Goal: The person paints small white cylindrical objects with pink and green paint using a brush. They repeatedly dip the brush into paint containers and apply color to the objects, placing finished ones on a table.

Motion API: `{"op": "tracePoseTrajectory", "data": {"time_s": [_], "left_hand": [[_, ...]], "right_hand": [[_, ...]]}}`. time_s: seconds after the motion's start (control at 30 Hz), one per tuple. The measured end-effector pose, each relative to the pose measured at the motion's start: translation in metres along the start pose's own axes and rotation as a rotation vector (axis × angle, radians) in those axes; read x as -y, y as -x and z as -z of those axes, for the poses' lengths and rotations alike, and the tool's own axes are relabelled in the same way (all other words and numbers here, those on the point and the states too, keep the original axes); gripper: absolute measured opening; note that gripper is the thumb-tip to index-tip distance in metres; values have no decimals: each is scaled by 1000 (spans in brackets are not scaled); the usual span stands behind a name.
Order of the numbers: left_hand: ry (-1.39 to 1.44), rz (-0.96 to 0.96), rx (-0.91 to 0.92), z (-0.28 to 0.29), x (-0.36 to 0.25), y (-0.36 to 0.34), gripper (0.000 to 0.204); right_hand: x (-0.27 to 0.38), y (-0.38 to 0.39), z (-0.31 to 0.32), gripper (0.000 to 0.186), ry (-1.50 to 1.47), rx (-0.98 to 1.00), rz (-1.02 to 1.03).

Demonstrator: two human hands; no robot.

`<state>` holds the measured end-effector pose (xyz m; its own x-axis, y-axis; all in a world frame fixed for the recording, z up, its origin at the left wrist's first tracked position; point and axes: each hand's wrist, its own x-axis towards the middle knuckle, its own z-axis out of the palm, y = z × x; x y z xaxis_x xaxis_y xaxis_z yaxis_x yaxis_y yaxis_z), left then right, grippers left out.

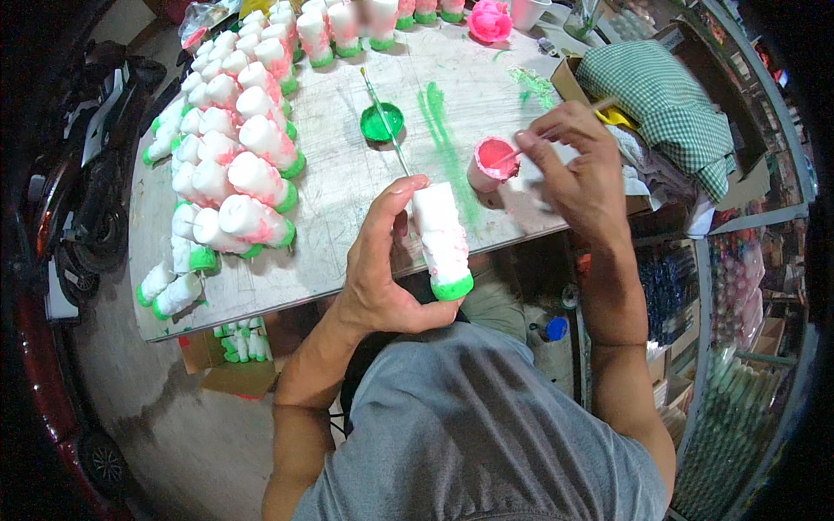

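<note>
One white candle with a green base is held by its two ends, between the fingers and thumb of the left hand, over the near edge of the surface. The right hand pinches a thin brush whose tip is in a pink cup. Another brush lies across a green bowl.

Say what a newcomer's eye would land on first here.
Probably the crowded white-and-pink pieces with green ends, massed on the left side of the table. Next, the green-ended white piece in the left hand, at the picture's centre. Then the bright pink pot to its right, where the right hand holds a thin stick.
</note>
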<state>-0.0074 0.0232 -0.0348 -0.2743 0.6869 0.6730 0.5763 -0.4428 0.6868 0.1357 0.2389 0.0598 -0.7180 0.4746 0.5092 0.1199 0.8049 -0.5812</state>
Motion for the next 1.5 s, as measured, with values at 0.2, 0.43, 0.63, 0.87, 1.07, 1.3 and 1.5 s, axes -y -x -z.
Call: {"op": "tracePoseTrajectory", "data": {"time_s": [0.2,0.43,0.63,0.87,1.07,1.3,1.5], "left_hand": [[22,-16,19,-5,3,-9,123],[21,17,17,-5,3,-6,123],[10,3,21,-5,1,-8,122],[86,-13,14,-7,4,-8,121],[114,-13,21,-7,4,-8,121],[109,28,-34,-8,1,-8,116],[68,24,-43,-8,-2,-10,117]], "right_hand": [[-8,12,24,13,-102,10,-10],[-13,17,34,12,-208,-66,-40],[-22,17,15,21,-415,-215,-284],[-14,26,12,21,-491,-367,-223],[21,80,-22,13,-454,-345,233],[34,88,-25,38,-311,-150,371],[33,92,-25,37,-303,-131,373]]}}
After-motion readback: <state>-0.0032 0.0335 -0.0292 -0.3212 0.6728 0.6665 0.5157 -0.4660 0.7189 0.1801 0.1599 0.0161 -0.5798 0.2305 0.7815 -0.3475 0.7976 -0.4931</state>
